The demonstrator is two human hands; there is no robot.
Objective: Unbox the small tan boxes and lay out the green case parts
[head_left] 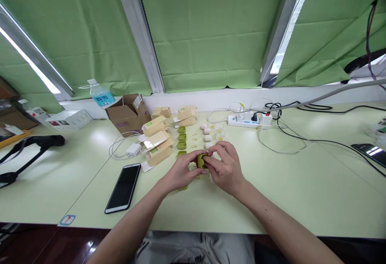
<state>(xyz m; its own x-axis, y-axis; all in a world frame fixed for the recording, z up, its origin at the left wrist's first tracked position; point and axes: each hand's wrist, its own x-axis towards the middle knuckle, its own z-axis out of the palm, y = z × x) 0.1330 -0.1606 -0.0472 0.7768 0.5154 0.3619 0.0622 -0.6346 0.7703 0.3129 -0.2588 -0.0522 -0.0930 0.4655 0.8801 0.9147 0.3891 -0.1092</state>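
Above the pale tabletop both hands meet at a small olive-green plastic case [201,161]. My left hand [183,170] grips its left side between thumb and fingers. My right hand [225,167] pinches at its right side, and the fingers cover much of it. Beyond the hands a column of similar green cases [182,137] runs away from me. Beside it lie small yellow-green loops [194,134], then a row of pale pink-white cylinders [207,138] and clear round plastic pieces [220,132]. Some of these parts are hidden under my hands.
Left of the parts are opened cream cartons [158,137] and a brown cardboard box [128,114]. A phone [123,188] lies near my left forearm, with a white charger [133,149] behind it. At the back right, a power strip [243,121] trails cables across the table.
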